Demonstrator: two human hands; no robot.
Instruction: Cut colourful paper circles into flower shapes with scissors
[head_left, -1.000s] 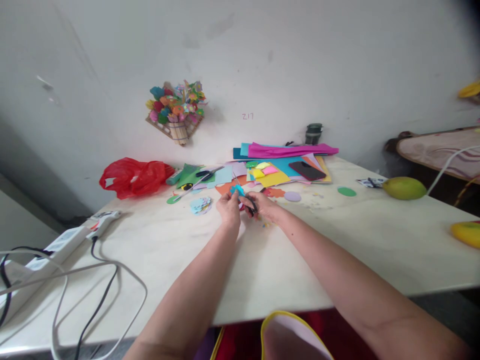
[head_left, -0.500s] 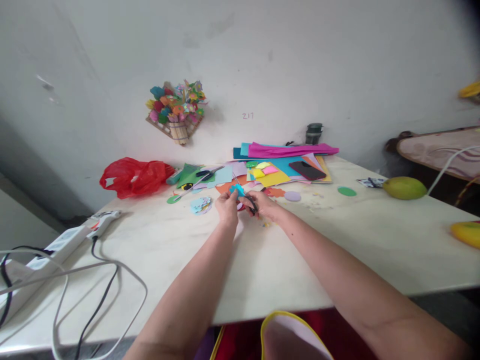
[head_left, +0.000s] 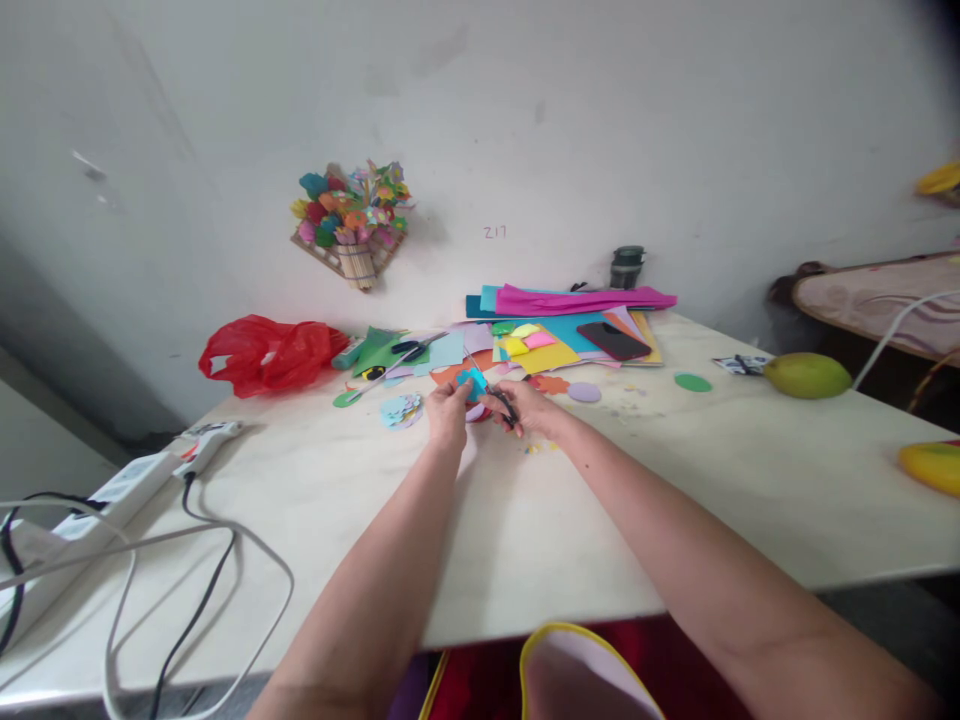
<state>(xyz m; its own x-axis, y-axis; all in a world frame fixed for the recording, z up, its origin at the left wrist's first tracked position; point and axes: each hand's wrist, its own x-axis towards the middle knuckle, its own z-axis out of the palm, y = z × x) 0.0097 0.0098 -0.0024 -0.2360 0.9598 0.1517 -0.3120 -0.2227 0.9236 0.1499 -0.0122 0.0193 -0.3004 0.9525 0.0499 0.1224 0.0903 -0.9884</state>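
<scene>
My left hand (head_left: 448, 408) pinches a small blue piece of paper (head_left: 471, 380) above the middle of the table. Closed around the black handles of a pair of scissors (head_left: 504, 404) is my right hand (head_left: 529, 408), just to the right. The scissors' blades point up and left, at the right edge of the blue paper. Under the hands, part of a purple and red paper piece (head_left: 477, 412) shows. Tiny paper scraps (head_left: 538, 448) lie below my right hand. Left of my hands sits a pile of pale blue paper cutouts (head_left: 402, 411).
Coloured paper sheets (head_left: 559, 352), a phone (head_left: 613, 341) and a second pair of scissors (head_left: 417, 348) lie at the back. A red plastic bag (head_left: 274, 352) is back left; a power strip (head_left: 127, 485) with cables lies left. A mango (head_left: 808, 375) rests at the right.
My left hand has shifted slightly left, and more of the blue paper shows between the hands. The scissors stay in my right hand, their blades now more visible.
</scene>
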